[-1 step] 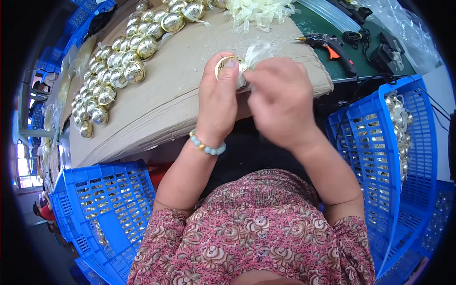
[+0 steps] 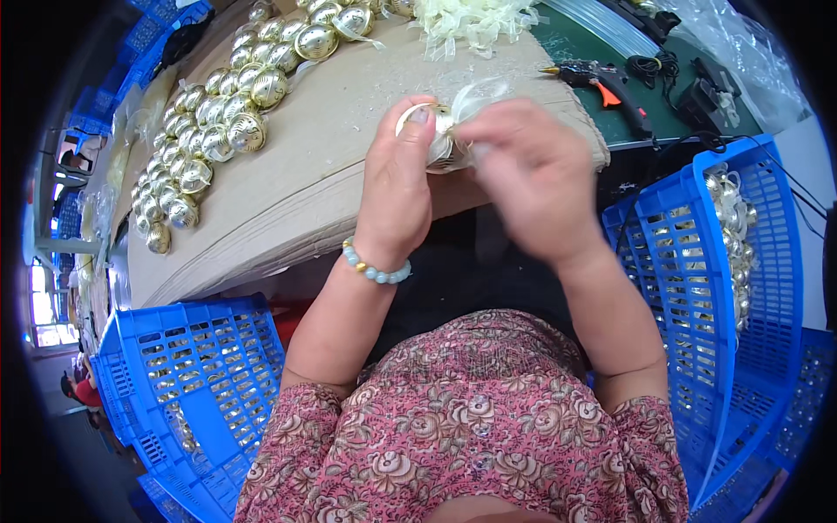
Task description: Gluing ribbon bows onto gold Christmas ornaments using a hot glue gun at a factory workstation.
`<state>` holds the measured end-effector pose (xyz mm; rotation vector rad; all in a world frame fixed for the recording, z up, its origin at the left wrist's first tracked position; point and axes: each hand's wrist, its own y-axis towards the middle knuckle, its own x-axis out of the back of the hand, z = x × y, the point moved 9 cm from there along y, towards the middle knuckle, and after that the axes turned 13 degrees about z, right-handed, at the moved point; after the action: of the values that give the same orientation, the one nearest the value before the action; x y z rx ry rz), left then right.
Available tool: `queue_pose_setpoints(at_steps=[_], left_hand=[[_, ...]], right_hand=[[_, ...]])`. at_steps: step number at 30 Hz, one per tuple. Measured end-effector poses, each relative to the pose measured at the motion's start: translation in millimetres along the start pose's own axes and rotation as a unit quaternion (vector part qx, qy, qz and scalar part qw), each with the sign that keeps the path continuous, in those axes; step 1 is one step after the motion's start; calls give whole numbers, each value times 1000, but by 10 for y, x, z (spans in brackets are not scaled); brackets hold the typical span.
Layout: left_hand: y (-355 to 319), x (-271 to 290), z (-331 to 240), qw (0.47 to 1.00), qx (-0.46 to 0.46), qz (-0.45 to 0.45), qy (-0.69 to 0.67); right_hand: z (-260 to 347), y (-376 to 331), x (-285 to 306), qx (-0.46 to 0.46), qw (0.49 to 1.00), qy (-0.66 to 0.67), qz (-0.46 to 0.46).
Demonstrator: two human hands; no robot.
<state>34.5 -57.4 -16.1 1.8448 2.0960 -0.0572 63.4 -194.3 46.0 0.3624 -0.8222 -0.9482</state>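
Over the near edge of the cardboard, my left hand [image 2: 403, 166] is closed round a shiny gold ball ornament [image 2: 441, 150], thumb on top. A pale sheer ribbon [image 2: 479, 94] rises from the ball's far side. My right hand [image 2: 532, 174] is beside the ball, thumb and forefinger pinched near where the ribbon meets it. Motion blurs its fingers, and what they grip is too small to make out. Several gold balls [image 2: 248, 131] with dark markings lie in rows at the left. A heap of pale ribbon pieces [image 2: 475, 26] sits at the far edge.
Stacked cardboard [image 2: 323, 166] covers the table. At the far right, a black glue gun with an orange trigger [image 2: 610, 91] lies on a green surface [image 2: 567, 39] among cables. Blue crates holding gold balls stand at the left [image 2: 209, 418] and right [image 2: 711, 261].
My right hand has shifted slightly to the right and turned, its fingertips still by the ball. The ball has tilted a little in my left hand.
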Motion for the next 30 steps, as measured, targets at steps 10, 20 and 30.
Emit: queue_pose_setpoints(at_steps=[10, 20, 30], left_hand=[[-78, -612, 146, 955, 105, 185, -207], [-33, -959, 144, 938, 125, 246, -211], [812, -463, -427, 972, 6, 222, 81]], right_hand=[[-222, -248, 226, -123, 917, 376, -45], [548, -1058, 2287, -92, 927, -113, -345], [602, -1038, 3035, -354, 804, -464, -111]])
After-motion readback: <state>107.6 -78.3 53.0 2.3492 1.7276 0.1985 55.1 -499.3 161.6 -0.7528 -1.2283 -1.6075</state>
